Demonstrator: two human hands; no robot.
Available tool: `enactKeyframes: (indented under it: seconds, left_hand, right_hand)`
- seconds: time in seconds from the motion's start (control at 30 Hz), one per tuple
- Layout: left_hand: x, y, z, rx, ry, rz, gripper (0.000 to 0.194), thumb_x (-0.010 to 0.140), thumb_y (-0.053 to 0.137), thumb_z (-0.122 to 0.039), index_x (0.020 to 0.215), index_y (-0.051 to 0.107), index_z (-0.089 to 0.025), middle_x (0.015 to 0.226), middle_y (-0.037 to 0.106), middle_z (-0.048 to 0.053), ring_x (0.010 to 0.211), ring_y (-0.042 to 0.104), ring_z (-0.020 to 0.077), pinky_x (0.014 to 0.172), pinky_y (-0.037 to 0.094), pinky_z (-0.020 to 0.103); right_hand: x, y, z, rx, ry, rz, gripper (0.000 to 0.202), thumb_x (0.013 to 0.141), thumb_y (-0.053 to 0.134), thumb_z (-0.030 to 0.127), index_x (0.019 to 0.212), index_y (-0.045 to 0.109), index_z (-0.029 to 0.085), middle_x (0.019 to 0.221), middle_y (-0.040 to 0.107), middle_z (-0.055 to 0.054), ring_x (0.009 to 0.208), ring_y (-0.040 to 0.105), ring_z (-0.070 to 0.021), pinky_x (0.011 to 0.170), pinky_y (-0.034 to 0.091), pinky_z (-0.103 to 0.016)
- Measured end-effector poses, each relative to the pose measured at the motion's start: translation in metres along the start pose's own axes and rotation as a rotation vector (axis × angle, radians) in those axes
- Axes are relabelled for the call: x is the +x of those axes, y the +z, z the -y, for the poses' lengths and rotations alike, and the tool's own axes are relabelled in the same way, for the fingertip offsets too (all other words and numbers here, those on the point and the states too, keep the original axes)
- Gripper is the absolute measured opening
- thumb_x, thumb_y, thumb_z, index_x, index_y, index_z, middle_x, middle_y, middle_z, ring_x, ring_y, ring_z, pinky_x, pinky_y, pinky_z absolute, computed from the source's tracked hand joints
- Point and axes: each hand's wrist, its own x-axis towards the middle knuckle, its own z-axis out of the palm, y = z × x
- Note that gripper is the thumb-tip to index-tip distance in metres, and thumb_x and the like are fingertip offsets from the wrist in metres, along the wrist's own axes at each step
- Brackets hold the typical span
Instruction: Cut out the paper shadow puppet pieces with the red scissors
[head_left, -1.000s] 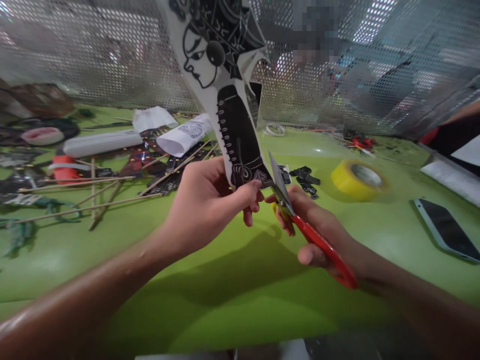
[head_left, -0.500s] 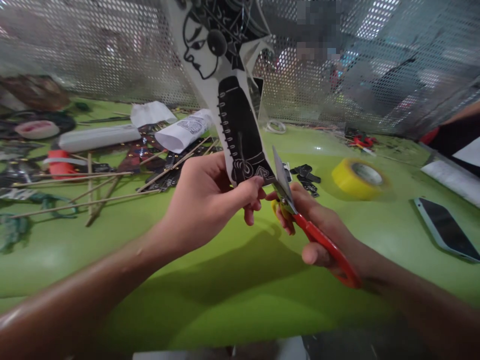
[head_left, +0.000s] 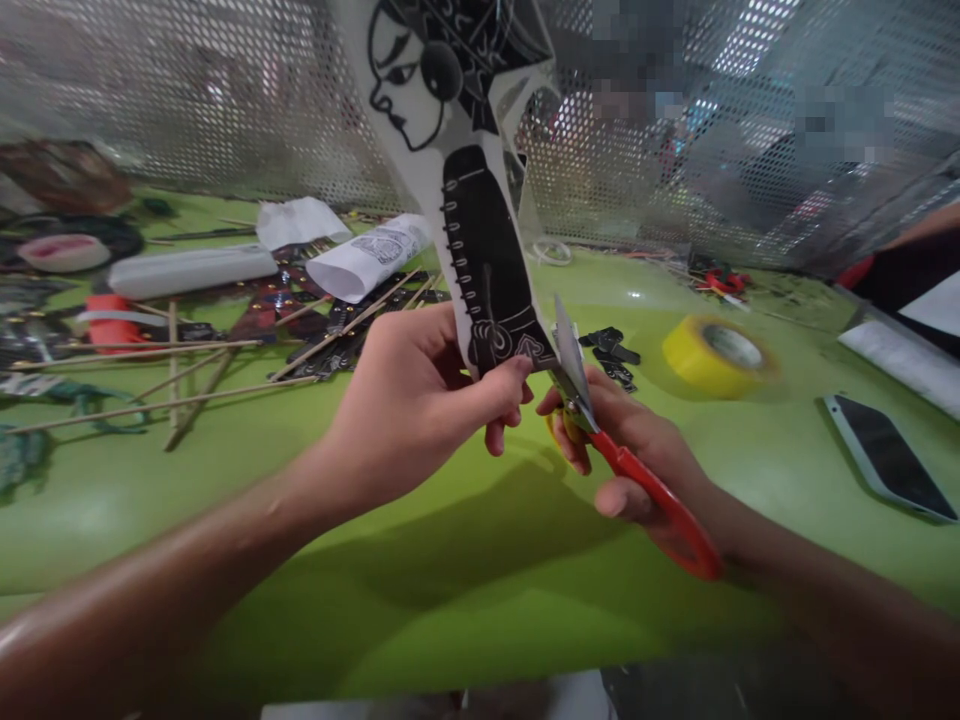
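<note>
My left hand (head_left: 427, 400) pinches the lower end of a partly cut printed plastic sheet (head_left: 487, 230), thumb in front and fingers behind. The sheet stands upright and bears a black-and-white figure: a face in profile above a long black sleeve-like shape. In my right hand (head_left: 637, 440) is a pair of scissors (head_left: 652, 490) with red and yellow handles. Their blades are apart at the sheet's lower right edge, close to my left thumb. My right thumb is in the red handle; the other fingers are partly hidden behind the scissors.
On the green table (head_left: 480, 600), thin wooden sticks (head_left: 172, 375), a rolled printed paper (head_left: 367, 258) and dark cut pieces lie left. Small black cutouts (head_left: 613, 350), yellow tape (head_left: 712, 355) and a phone (head_left: 889, 455) lie right. A perforated metal screen (head_left: 225, 110) rises behind.
The sheet has tilted and shifted slightly to the right at its top. Both hands keep nearly the same place, and the scissors remain at its lower edge with their blades apart.
</note>
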Motion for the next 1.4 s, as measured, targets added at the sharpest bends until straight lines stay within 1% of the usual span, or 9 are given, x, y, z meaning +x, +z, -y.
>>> enactKeyframes:
  seconds: [0.1, 0.27, 0.4, 0.53, 0.7, 0.87, 1.07, 1.23, 1.4]
  left_hand:
    - [0.0, -0.001, 0.001, 0.02, -0.001, 0.012, 0.025, 0.084, 0.08, -0.006, 0.069, 0.07, -0.022, 0.061, 0.073, -0.004, 0.048, 0.068, 0.0106, 0.042, 0.058, 0.02]
    - [-0.001, -0.002, 0.001, 0.018, 0.002, 0.021, 0.025, 0.087, 0.077, -0.006, 0.068, 0.069, -0.021, 0.061, 0.072, -0.005, 0.048, 0.068, 0.0094, 0.041, 0.057, 0.017]
    - [-0.003, -0.002, 0.0, 0.024, 0.006, 0.043, 0.025, 0.089, 0.076, -0.007, 0.068, 0.069, -0.021, 0.062, 0.073, -0.005, 0.048, 0.068, 0.0095, 0.041, 0.058, 0.016]
    - [-0.005, -0.002, -0.002, -0.002, -0.015, 0.044, 0.023, 0.088, 0.076, -0.008, 0.07, 0.07, -0.02, 0.061, 0.072, -0.005, 0.045, 0.067, 0.0092, 0.041, 0.058, 0.015]
    - [-0.005, -0.002, -0.004, -0.017, -0.029, 0.046, 0.021, 0.086, 0.077, -0.009, 0.07, 0.07, -0.021, 0.059, 0.072, -0.005, 0.043, 0.067, 0.0094, 0.039, 0.056, 0.015]
    - [-0.006, -0.003, -0.006, -0.013, -0.033, 0.054, 0.023, 0.085, 0.077, -0.008, 0.069, 0.069, -0.022, 0.06, 0.073, -0.006, 0.043, 0.067, 0.0089, 0.039, 0.056, 0.014]
    - [-0.006, -0.003, -0.006, -0.003, -0.041, 0.058, 0.025, 0.088, 0.079, -0.008, 0.069, 0.069, -0.022, 0.06, 0.073, -0.006, 0.044, 0.067, 0.009, 0.04, 0.056, 0.015]
    - [-0.006, -0.003, -0.008, -0.007, -0.038, 0.06, 0.024, 0.086, 0.079, -0.008, 0.069, 0.07, -0.022, 0.059, 0.072, -0.004, 0.043, 0.067, 0.0104, 0.039, 0.055, 0.017]
    - [-0.006, -0.003, -0.009, -0.019, -0.056, 0.05, 0.023, 0.084, 0.08, -0.008, 0.068, 0.07, -0.021, 0.059, 0.072, -0.004, 0.043, 0.066, 0.0111, 0.038, 0.056, 0.017]
  right_hand:
    - [0.0, 0.001, -0.002, 0.008, 0.003, 0.0, 0.078, 0.092, 0.064, 0.092, 0.133, 0.073, 0.026, 0.103, 0.054, -0.006, 0.098, 0.058, -0.028, 0.076, 0.052, -0.039]
    - [-0.001, 0.005, -0.004, 0.081, 0.016, -0.032, 0.076, 0.089, 0.069, 0.091, 0.126, 0.074, 0.023, 0.1, 0.055, -0.007, 0.096, 0.058, -0.0268, 0.072, 0.052, -0.037]
    - [-0.003, 0.006, -0.003, 0.073, 0.003, -0.044, 0.072, 0.089, 0.071, 0.09, 0.118, 0.072, 0.023, 0.098, 0.055, -0.006, 0.096, 0.057, -0.0262, 0.075, 0.051, -0.037]
    - [-0.005, 0.007, -0.001, 0.089, 0.002, -0.067, 0.073, 0.087, 0.073, 0.09, 0.119, 0.073, 0.024, 0.097, 0.057, -0.005, 0.09, 0.057, -0.0243, 0.073, 0.05, -0.036]
    - [-0.005, 0.008, -0.003, 0.053, -0.039, -0.087, 0.076, 0.086, 0.071, 0.092, 0.119, 0.076, 0.024, 0.097, 0.057, -0.004, 0.089, 0.058, -0.0238, 0.073, 0.05, -0.037]
    - [-0.005, 0.007, -0.001, 0.045, -0.019, -0.074, 0.072, 0.09, 0.069, 0.09, 0.118, 0.074, 0.024, 0.097, 0.056, -0.004, 0.088, 0.058, -0.0226, 0.071, 0.049, -0.036]
    - [-0.006, 0.009, 0.003, 0.05, -0.008, -0.103, 0.07, 0.087, 0.073, 0.09, 0.111, 0.074, 0.024, 0.094, 0.057, -0.004, 0.087, 0.058, -0.0234, 0.073, 0.05, -0.037]
    - [-0.007, 0.012, 0.005, 0.072, 0.005, -0.142, 0.07, 0.085, 0.075, 0.09, 0.108, 0.075, 0.024, 0.09, 0.057, -0.003, 0.086, 0.058, -0.0233, 0.07, 0.05, -0.036]
    - [-0.006, 0.012, -0.001, 0.073, -0.008, -0.13, 0.069, 0.085, 0.078, 0.088, 0.11, 0.078, 0.024, 0.088, 0.058, -0.003, 0.085, 0.059, -0.023, 0.068, 0.049, -0.034]
